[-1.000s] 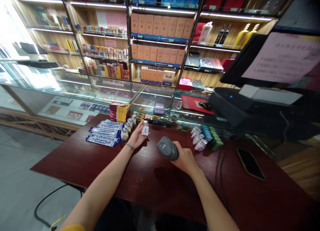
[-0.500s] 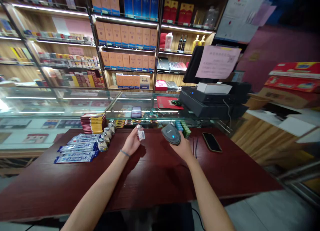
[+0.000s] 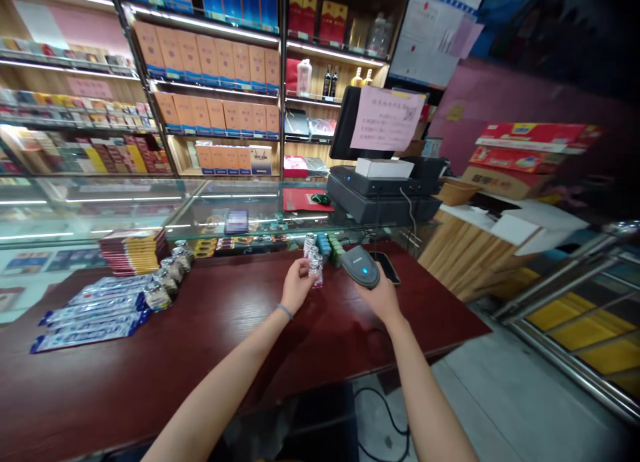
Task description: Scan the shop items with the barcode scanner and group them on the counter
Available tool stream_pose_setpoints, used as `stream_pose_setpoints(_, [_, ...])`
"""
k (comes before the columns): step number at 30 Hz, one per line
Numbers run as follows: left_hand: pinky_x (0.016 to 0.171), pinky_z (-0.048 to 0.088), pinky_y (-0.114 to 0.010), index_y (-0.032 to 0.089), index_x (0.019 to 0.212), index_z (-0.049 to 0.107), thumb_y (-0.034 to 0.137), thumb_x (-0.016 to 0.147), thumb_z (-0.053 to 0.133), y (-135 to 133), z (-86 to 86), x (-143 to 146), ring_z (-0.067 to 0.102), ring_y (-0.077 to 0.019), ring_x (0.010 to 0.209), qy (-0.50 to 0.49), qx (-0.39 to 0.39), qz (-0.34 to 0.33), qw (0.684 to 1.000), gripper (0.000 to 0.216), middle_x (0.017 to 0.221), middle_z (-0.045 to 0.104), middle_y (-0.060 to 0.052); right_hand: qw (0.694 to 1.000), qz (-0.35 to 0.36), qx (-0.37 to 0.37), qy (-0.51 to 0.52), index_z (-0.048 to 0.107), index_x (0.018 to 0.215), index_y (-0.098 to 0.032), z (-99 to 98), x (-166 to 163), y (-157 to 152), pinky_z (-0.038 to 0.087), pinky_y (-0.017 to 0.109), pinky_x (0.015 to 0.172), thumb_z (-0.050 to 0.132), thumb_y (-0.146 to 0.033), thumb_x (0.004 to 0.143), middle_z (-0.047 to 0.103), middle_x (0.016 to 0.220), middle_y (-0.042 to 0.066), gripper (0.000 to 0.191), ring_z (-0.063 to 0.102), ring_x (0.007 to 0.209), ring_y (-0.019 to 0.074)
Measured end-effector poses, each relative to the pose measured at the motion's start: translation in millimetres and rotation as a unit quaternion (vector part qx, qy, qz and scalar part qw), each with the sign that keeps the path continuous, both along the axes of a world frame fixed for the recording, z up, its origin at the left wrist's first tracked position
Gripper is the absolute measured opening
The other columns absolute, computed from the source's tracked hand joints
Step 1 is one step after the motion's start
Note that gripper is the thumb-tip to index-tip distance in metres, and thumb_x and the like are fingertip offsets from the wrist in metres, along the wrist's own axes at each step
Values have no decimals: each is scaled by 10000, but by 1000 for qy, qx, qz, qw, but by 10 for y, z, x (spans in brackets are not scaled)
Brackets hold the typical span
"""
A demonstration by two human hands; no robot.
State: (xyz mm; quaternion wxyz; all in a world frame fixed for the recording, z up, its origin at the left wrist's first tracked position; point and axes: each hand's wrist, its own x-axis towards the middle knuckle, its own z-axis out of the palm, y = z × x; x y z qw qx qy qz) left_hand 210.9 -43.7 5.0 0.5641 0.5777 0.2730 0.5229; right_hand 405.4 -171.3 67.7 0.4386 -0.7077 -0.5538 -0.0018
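Note:
My left hand [image 3: 297, 286] pinches a small clear bottle [image 3: 316, 273] with a white cap, held just above the dark red table [image 3: 210, 342]. My right hand [image 3: 384, 297] grips a grey handheld barcode scanner [image 3: 361, 266] with a blue light lit on its top, right beside the bottle. Just behind the bottle stand a few more small clear bottles [image 3: 310, 245] and several blue and green ones [image 3: 330, 247].
Blue wrapped packs [image 3: 90, 312], a row of small jars [image 3: 167, 279] and a red stack [image 3: 133, 250] lie on the table's left. A phone [image 3: 387, 265] lies behind the scanner. A glass counter [image 3: 150, 209], a register with screen [image 3: 383, 182] and stocked shelves stand behind.
The view has swung right. My left hand has carried the bottle rightwards, close to the bottles at the table's back, and the scanner hand has stayed beside it.

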Motion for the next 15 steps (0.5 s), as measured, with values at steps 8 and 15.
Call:
stream_pose_setpoints(8, [816, 578, -350, 205, 1068, 651, 128, 695, 754, 50, -250, 252, 592, -191, 936, 78, 52, 70, 993, 395, 1027, 547, -57, 999, -22, -30, -30, 551, 1096, -259, -97, 234, -121, 523, 331, 623, 677, -385, 727, 764, 811, 59, 409, 761, 830, 342])
stream_pose_setpoints(15, [811, 572, -332, 196, 1160, 622, 125, 732, 721, 50, -319, 254, 591, -194, 957, 99, 80, 66, 990, 445, 1041, 549, -65, 997, -25, -20, -66, 567, 1083, -249, -155, 216, -110, 504, 304, 604, 665, -410, 748, 765, 791, 61, 384, 763, 792, 323])
